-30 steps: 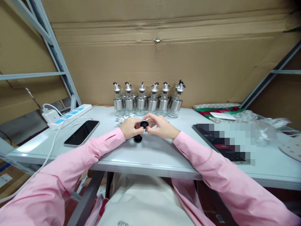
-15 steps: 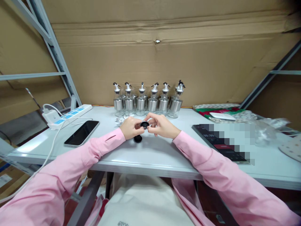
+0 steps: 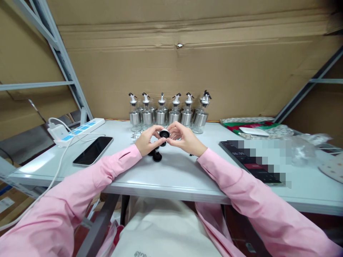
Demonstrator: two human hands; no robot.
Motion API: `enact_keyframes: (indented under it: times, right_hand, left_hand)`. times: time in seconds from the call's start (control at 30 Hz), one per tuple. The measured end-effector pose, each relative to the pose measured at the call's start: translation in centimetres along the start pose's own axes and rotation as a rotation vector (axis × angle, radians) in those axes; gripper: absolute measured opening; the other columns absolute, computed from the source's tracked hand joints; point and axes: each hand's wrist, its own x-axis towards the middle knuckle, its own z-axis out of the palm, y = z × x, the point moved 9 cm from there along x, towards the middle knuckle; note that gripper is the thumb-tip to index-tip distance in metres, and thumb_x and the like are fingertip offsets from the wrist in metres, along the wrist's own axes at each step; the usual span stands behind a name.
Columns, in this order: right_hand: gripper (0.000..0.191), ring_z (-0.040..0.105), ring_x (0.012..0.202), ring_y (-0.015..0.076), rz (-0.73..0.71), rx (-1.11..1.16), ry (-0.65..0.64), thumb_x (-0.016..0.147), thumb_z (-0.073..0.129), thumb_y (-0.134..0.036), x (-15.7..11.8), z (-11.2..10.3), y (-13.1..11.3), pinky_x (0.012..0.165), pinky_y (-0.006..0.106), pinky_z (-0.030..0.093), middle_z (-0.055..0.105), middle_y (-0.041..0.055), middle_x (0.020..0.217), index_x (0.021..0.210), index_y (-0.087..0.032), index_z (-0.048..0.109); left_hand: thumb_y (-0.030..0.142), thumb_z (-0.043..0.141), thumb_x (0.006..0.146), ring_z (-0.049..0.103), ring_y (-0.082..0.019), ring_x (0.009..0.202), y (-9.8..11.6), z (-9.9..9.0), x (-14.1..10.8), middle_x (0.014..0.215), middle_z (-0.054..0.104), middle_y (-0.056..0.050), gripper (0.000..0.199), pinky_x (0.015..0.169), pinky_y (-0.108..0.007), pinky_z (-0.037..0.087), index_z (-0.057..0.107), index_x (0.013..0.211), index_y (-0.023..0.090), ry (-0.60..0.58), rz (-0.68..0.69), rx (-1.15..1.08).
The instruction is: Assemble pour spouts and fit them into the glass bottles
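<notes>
Between my fingertips, above the middle of the white table (image 3: 134, 178), is a round black stopper piece (image 3: 164, 133) with a pale rim. My left hand (image 3: 148, 140) pinches it from the left with thumb and finger. From the right, my right hand (image 3: 184, 138) grips the same piece with its fingers curled. Below my left hand a black cap (image 3: 157, 156) lies on the table, with another dark part partly hidden beside it. Clear plastic pieces (image 3: 136, 135) lie behind my left hand. Several glass bottles with steel sleeves and spouts (image 3: 160, 117) stand upright beyond my hands.
On the left are a phone (image 3: 93, 151) and a white power strip (image 3: 83, 131) with a cable. A larger phone (image 3: 249, 162), a patterned cloth (image 3: 227, 125) and clear plastic bags (image 3: 307, 148) lie on the right. Cardboard stands behind the bottles.
Both hands have risen slightly with the black piece, which now shows its pale rim. More dark parts are visible on the table beneath my hands.
</notes>
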Motion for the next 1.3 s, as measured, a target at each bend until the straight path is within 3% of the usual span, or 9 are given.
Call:
enact_keyframes:
  times: [0.13,0.3,0.57,0.87,1.0,1.13,1.3]
  right_hand:
    - [0.028,0.061,0.071,0.0135,0.019,-0.012,-0.01,0.069,0.064,-0.031,-0.1,0.0,0.0,0.065,0.027,0.05,0.063,0.0028,0.084,0.091,-0.02,0.05]
    - [0.025,0.061,0.077,0.0166,0.054,0.006,-0.041,0.075,0.059,-0.039,0.0,-0.1,0.4,0.067,0.03,0.05,0.064,0.0048,0.085,0.088,-0.018,0.055]
    - [0.024,0.061,0.087,0.0189,0.045,0.014,-0.076,0.078,0.053,-0.034,0.2,-0.5,1.0,0.079,0.033,0.047,0.068,0.0067,0.094,0.086,-0.015,0.066]
    - [0.026,0.06,0.079,0.0175,0.09,0.017,0.012,0.065,0.069,-0.034,0.2,0.1,1.2,0.071,0.031,0.049,0.063,0.0042,0.085,0.08,-0.018,0.055]
    - [0.022,0.059,0.067,0.0138,0.079,-0.003,-0.003,0.068,0.065,-0.029,0.1,0.6,1.1,0.066,0.029,0.048,0.06,0.0008,0.079,0.077,-0.019,0.048]
    - [0.021,0.057,0.066,0.0128,0.078,0.114,0.008,0.069,0.063,-0.027,0.2,0.4,1.4,0.066,0.028,0.046,0.057,-0.0016,0.073,0.079,-0.02,0.046]
    - [0.024,0.053,0.062,0.0094,0.109,0.323,0.016,0.067,0.064,-0.027,0.5,0.0,1.9,0.06,0.024,0.042,0.052,-0.0033,0.071,0.076,-0.019,0.044]
  left_hand:
    - [0.036,0.054,0.078,0.059,-0.012,0.074,0.2,0.0,0.1,0.097,0.061,-0.004,0.035,0.077,-0.025,0.047,0.051,0.108,0.017,0.0,0.031,0.043]
    - [0.025,0.056,0.073,0.058,-0.012,0.074,0.4,-0.1,0.1,0.088,0.058,-0.002,0.029,0.076,-0.026,0.047,0.054,0.1,0.017,0.028,0.068,0.088]
    - [0.03,0.062,0.072,0.056,-0.014,0.083,-0.9,1.0,0.1,0.09,0.056,-0.003,0.038,0.075,-0.026,0.049,0.05,0.105,0.017,-0.046,-0.016,0.046]
    - [0.031,0.059,0.078,0.052,-0.013,0.081,0.0,0.9,0.2,0.085,0.05,-0.001,0.034,0.072,-0.023,0.048,0.05,0.108,0.018,-0.048,0.086,0.098]
    - [0.03,0.061,0.077,0.052,-0.013,0.077,0.6,1.3,0.0,0.082,0.05,0.0,0.035,0.073,-0.025,0.047,0.048,0.107,0.018,-0.052,0.18,0.132]
    - [0.03,0.06,0.079,0.056,-0.012,0.075,0.6,1.0,-0.1,0.087,0.053,-0.001,0.042,0.075,-0.027,0.048,0.041,0.115,0.02,-0.019,0.177,0.087]
    - [0.03,0.053,0.083,0.057,-0.012,0.073,0.7,0.7,-0.1,0.09,0.055,-0.003,0.035,0.074,-0.028,0.047,0.042,0.114,0.018,-0.009,0.15,0.175]
